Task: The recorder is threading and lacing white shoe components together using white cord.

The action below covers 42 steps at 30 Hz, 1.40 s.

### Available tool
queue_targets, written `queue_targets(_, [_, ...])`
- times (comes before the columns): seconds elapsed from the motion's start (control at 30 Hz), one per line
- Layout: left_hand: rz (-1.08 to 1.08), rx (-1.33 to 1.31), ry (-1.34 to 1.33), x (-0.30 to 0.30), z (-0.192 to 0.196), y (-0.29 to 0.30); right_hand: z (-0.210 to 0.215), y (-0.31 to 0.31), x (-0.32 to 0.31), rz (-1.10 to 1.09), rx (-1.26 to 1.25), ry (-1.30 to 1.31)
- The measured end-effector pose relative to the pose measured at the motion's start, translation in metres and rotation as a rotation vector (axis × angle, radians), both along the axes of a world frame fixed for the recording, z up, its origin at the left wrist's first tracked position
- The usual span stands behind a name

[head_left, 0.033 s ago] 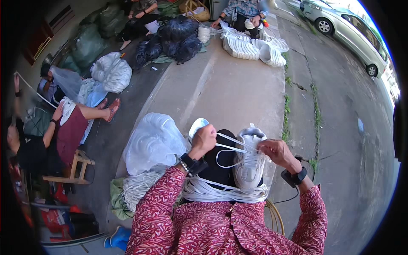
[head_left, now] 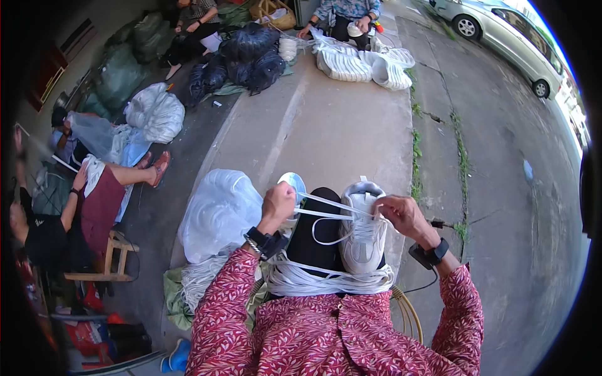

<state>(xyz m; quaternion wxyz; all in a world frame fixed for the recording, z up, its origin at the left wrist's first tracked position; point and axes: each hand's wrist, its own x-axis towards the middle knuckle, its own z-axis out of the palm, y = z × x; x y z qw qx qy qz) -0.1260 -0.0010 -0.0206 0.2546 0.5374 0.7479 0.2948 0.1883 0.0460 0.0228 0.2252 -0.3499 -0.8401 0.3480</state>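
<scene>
A white sneaker point(head_left: 365, 241) rests on my lap over the right thigh, toe toward me. My left hand point(head_left: 278, 203) is closed on white shoelace strands point(head_left: 320, 212) that stretch taut to the sneaker's eyelets; a loose loop hangs below them. My right hand point(head_left: 402, 216) is at the sneaker's right upper edge, thumb and fingertips pinched together at the lacing; what they grip is too small to make out. Behind my left hand shows part of a second shoe point(head_left: 292, 182) with a pale blue inside. A bundle of white laces point(head_left: 326, 279) lies across my lap.
Beside my left arm are a translucent plastic bag point(head_left: 219, 213) and a heap of white laces point(head_left: 204, 279). Black bags point(head_left: 248, 53) and rows of white shoes point(head_left: 345, 66) lie ahead, near seated people. Another person sits left by a wooden stool point(head_left: 110, 257). A silver car point(head_left: 501, 34) stands far right.
My left hand has moved left, drawing the lace strands out longer and tighter. The right hand stays at the sneaker's edge. The whole view has shifted slightly.
</scene>
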Motion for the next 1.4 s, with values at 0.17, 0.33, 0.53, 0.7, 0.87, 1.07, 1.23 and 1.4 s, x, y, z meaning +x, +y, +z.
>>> queue_targets(0.17, [0.053, -0.290, -1.091, 0.004, 0.035, -0.027, -0.005, -0.033, -0.049, 0.047, 0.247, 0.201])
queue_targets(0.33, [-0.123, -0.232, -1.410, 0.028, 0.053, -0.019, -0.008, -0.045, -0.051, 0.150, 0.109, -0.020])
queue_targets(0.53, [-0.037, -0.141, -1.517, 0.030, 0.028, -0.012, 0.030, 0.019, 0.071, -0.512, -0.527, 0.847])
queue_targets(0.7, [0.161, -0.008, -1.859, 0.055, 0.013, 0.000, 0.006, 0.011, 0.085, -0.582, -0.613, 0.894])
queue_targets(0.87, [0.339, 0.066, -1.743, -0.016, -0.027, -0.012, -0.007, 0.021, 0.067, -0.572, -0.717, 0.937])
queue_targets(1.07, [0.742, 0.186, -1.572, -0.106, -0.041, -0.046, -0.013, 0.028, 0.060, -0.615, -0.710, 0.874])
queue_targets(1.23, [0.410, 0.188, -1.341, -0.027, -0.014, -0.026, -0.009, 0.032, 0.067, -0.635, -0.756, 0.974])
queue_targets(1.4, [0.006, 0.047, -0.995, 0.057, -0.002, 0.001, -0.004, 0.026, 0.102, -0.732, -0.815, 1.193])
